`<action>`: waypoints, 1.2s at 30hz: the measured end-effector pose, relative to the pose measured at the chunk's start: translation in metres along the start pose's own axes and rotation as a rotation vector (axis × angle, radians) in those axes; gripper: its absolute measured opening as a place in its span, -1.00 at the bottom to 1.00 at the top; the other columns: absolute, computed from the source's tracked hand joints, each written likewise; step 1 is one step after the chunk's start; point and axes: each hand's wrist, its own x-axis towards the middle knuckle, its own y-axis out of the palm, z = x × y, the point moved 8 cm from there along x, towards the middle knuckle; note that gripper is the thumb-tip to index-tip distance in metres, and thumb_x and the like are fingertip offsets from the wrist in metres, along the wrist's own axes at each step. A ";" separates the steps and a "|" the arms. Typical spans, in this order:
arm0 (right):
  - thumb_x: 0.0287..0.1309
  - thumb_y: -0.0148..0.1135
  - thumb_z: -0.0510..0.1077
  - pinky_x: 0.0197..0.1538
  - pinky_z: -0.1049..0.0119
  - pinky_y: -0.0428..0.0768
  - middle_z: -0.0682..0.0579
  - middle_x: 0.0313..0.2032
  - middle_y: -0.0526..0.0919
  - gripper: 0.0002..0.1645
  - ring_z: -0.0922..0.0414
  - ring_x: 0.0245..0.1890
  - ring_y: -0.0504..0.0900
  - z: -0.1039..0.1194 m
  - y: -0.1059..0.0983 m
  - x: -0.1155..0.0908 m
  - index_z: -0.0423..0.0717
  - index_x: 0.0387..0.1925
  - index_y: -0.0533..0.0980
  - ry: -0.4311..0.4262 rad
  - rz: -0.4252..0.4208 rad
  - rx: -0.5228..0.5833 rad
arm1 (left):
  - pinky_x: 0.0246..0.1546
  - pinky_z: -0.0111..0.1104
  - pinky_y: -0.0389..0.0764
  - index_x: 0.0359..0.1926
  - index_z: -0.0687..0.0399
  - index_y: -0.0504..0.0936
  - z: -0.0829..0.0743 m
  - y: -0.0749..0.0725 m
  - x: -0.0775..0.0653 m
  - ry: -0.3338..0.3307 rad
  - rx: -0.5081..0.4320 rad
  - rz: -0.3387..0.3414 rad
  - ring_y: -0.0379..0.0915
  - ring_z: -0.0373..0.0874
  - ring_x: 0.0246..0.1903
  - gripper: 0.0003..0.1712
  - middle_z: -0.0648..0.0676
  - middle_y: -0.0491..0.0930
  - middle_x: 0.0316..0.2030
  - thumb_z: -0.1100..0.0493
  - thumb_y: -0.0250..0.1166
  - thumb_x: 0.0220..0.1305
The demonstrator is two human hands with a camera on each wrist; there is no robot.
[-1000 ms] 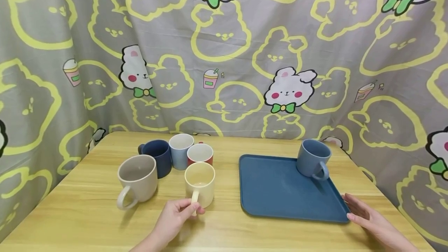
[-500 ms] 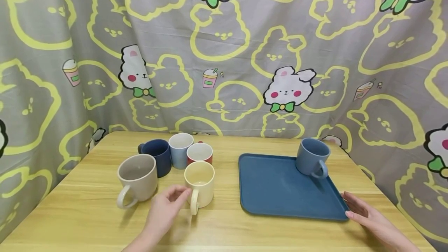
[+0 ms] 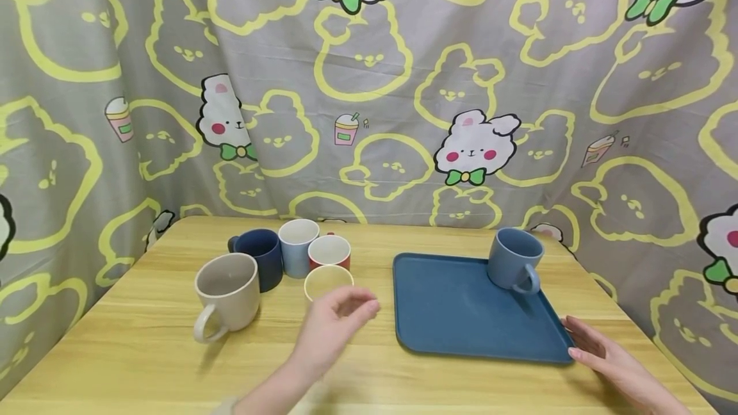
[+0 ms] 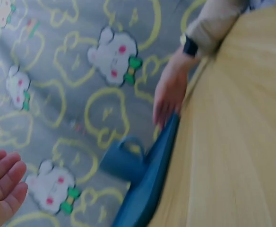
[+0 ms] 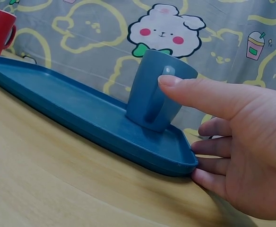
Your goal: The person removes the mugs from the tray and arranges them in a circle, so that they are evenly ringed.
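Observation:
My left hand (image 3: 328,328) is raised in front of the cream mug (image 3: 325,276), hiding its lower body and handle. Its fingers are loosely bent with nothing between them; they show at the left edge of the left wrist view (image 4: 4,182). My right hand (image 3: 614,367) is by the near right corner of the blue tray (image 3: 461,319). In the right wrist view its fingertips touch the tray's rim, thumb apart and raised. A grey-blue mug (image 3: 513,261) stands upright on the tray's far right corner, handle toward the near right.
Left of the tray, a beige mug (image 3: 227,293), a navy mug (image 3: 262,261), a light blue mug (image 3: 296,252) and a red mug (image 3: 330,253) with a white inside stand close together on the wooden table (image 3: 144,364). A patterned curtain (image 3: 392,88) hangs behind.
My left hand has let go of the cream mug's handle, drawn back to the left, then moved right across the mug's front. The mugs, tray and right hand keep their places.

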 end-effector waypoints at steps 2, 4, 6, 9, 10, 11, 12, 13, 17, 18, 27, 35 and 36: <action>0.35 -0.07 -0.22 -0.12 0.63 0.39 0.76 -0.03 0.19 -0.25 0.71 -0.05 0.23 0.001 -0.001 0.000 -0.54 0.32 -0.18 0.007 -0.005 -0.012 | -0.23 -0.42 0.54 -0.25 0.27 0.63 -0.002 0.022 0.004 0.011 -0.038 0.068 0.56 -0.20 -0.33 -0.79 0.11 0.64 -0.33 0.19 0.32 0.15; 0.35 -0.06 -0.21 -0.13 0.63 0.39 0.76 -0.04 0.18 -0.26 0.72 -0.05 0.21 0.002 -0.002 0.000 -0.52 0.33 -0.16 0.015 -0.011 -0.031 | -0.23 -0.44 0.53 -0.23 0.26 0.63 -0.003 0.045 0.008 0.014 -0.070 0.133 0.55 -0.23 -0.31 -0.78 0.10 0.64 -0.31 0.18 0.31 0.16; 0.35 -0.06 -0.20 -0.13 0.62 0.39 0.76 -0.04 0.18 -0.25 0.74 -0.05 0.19 0.002 -0.003 0.000 -0.51 0.33 -0.15 0.020 -0.014 -0.040 | -0.24 -0.45 0.53 -0.23 0.23 0.63 0.000 0.067 0.012 0.001 -0.109 0.188 0.55 -0.25 -0.31 -0.80 0.08 0.64 -0.30 0.18 0.30 0.17; 0.35 -0.06 -0.22 -0.12 0.62 0.39 0.75 -0.03 0.19 -0.26 0.74 -0.04 0.19 0.002 -0.003 0.000 -0.53 0.32 -0.16 0.008 -0.012 -0.026 | -0.28 -0.47 0.54 -0.23 0.23 0.64 0.003 0.100 0.018 -0.034 -0.171 0.256 0.55 -0.29 -0.32 -0.82 0.04 0.65 -0.31 0.20 0.30 0.17; 0.35 -0.07 -0.23 -0.12 0.63 0.39 0.75 -0.02 0.20 -0.26 0.73 -0.04 0.20 0.002 -0.003 -0.001 -0.54 0.32 -0.17 0.002 -0.008 -0.014 | -0.30 -0.47 0.53 -0.23 0.20 0.64 0.004 0.110 0.020 -0.051 -0.177 0.273 0.55 -0.31 -0.33 -0.82 0.00 0.65 -0.32 0.19 0.30 0.17; 0.35 -0.07 -0.23 -0.12 0.63 0.39 0.75 -0.02 0.21 -0.26 0.72 -0.04 0.21 0.002 -0.002 -0.001 -0.55 0.31 -0.18 -0.004 -0.006 -0.005 | -0.31 -0.48 0.53 -0.24 0.18 0.65 0.006 0.119 0.023 -0.068 -0.171 0.286 0.54 -0.33 -0.33 -0.81 -0.04 0.65 -0.33 0.17 0.31 0.17; 0.35 -0.07 -0.24 -0.12 0.63 0.39 0.74 -0.02 0.21 -0.25 0.72 -0.03 0.21 0.002 -0.002 -0.001 -0.55 0.31 -0.18 -0.007 -0.006 0.003 | -0.32 -0.48 0.53 -0.24 0.16 0.65 0.007 0.128 0.026 -0.085 -0.165 0.296 0.54 -0.34 -0.33 -0.81 -0.07 0.65 -0.34 0.15 0.31 0.17; 0.35 -0.07 -0.24 -0.11 0.63 0.39 0.74 -0.02 0.22 -0.25 0.72 -0.03 0.21 0.002 -0.002 -0.001 -0.56 0.31 -0.18 -0.010 -0.007 0.008 | -0.33 -0.48 0.53 -0.24 0.13 0.66 0.008 0.136 0.030 -0.100 -0.154 0.299 0.53 -0.35 -0.33 -0.81 -0.10 0.64 -0.35 0.12 0.31 0.16; 0.34 -0.06 -0.24 -0.10 0.63 0.38 0.74 -0.01 0.22 -0.26 0.70 -0.03 0.23 0.003 -0.002 -0.001 -0.56 0.31 -0.17 -0.020 -0.013 0.000 | -0.34 -0.45 0.52 -0.30 -0.02 0.66 0.017 0.161 0.047 -0.173 -0.103 0.257 0.50 -0.38 -0.36 -0.83 -0.20 0.61 -0.41 0.04 0.34 0.13; 0.34 -0.06 -0.25 -0.10 0.63 0.38 0.73 -0.02 0.23 -0.26 0.69 -0.03 0.24 0.003 -0.002 -0.001 -0.56 0.31 -0.17 -0.019 -0.011 0.002 | -0.34 -0.43 0.52 -0.32 -0.04 0.66 0.021 0.165 0.051 -0.190 -0.100 0.237 0.50 -0.37 -0.37 -0.85 -0.20 0.60 -0.44 0.03 0.35 0.11; 0.36 -0.08 -0.22 -0.07 0.61 0.38 0.56 0.09 0.27 -0.23 0.68 -0.03 0.24 0.001 0.001 -0.001 -0.55 0.32 -0.22 0.028 0.035 0.027 | -0.35 -0.39 0.50 -0.37 -0.02 0.66 0.043 0.209 0.086 -0.219 -0.100 0.155 0.50 -0.34 -0.43 -0.82 -0.17 0.60 -0.49 0.01 0.38 0.07; 0.36 -0.08 -0.20 -0.06 0.58 0.39 0.38 0.15 0.22 -0.22 0.69 -0.04 0.24 -0.002 0.002 -0.002 -0.50 0.34 -0.23 0.070 0.035 0.037 | -0.28 -0.39 0.53 -0.17 0.07 0.63 0.068 0.240 0.108 -0.234 -0.039 0.197 0.51 -0.28 -0.31 -0.66 -0.13 0.59 -0.36 0.03 0.41 0.04; 0.36 -0.08 -0.20 -0.06 0.58 0.39 0.27 0.20 0.24 -0.22 0.69 -0.04 0.24 -0.001 0.002 -0.001 -0.52 0.33 -0.23 0.059 0.038 0.033 | -0.27 -0.38 0.53 -0.15 0.08 0.62 0.071 0.242 0.109 -0.240 -0.039 0.198 0.52 -0.26 -0.30 -0.65 -0.12 0.59 -0.35 0.04 0.41 0.04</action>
